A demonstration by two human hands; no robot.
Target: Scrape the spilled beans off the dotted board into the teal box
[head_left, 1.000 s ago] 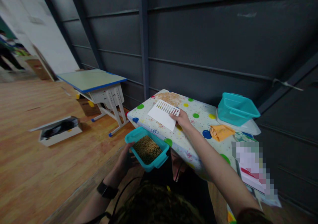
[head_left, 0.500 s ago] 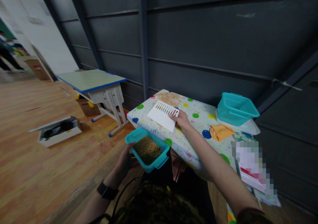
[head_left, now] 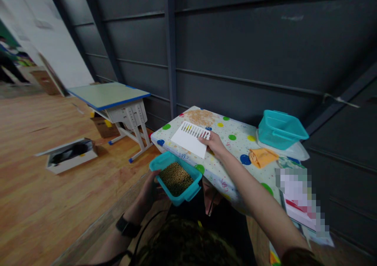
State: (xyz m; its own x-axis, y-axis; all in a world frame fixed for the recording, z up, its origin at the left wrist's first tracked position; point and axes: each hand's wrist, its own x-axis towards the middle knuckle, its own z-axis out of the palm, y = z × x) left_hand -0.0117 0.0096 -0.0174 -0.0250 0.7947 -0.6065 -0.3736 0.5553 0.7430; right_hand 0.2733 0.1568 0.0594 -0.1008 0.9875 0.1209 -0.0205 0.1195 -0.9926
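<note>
My right hand [head_left: 214,144] grips a white slotted plastic scraper [head_left: 189,139] by its right edge and holds it flat on the dotted tablecloth [head_left: 232,146]. A patch of tan grains [head_left: 201,117] lies on the cloth just beyond the scraper. My left hand [head_left: 149,190] holds a teal plastic box [head_left: 176,176] filled with brownish beans, below the table's near edge, under the scraper. A black watch sits on my left wrist.
A second teal box [head_left: 281,128] rests on a white lid at the table's far right, with an orange cloth [head_left: 262,156] beside it and papers [head_left: 297,203] nearer me. A blue-edged desk [head_left: 108,95] and an open carton [head_left: 69,154] stand on the wooden floor at left.
The scraper and my right hand have slid slightly left, toward the table's near edge. The bean box in my left hand has barely shifted.
</note>
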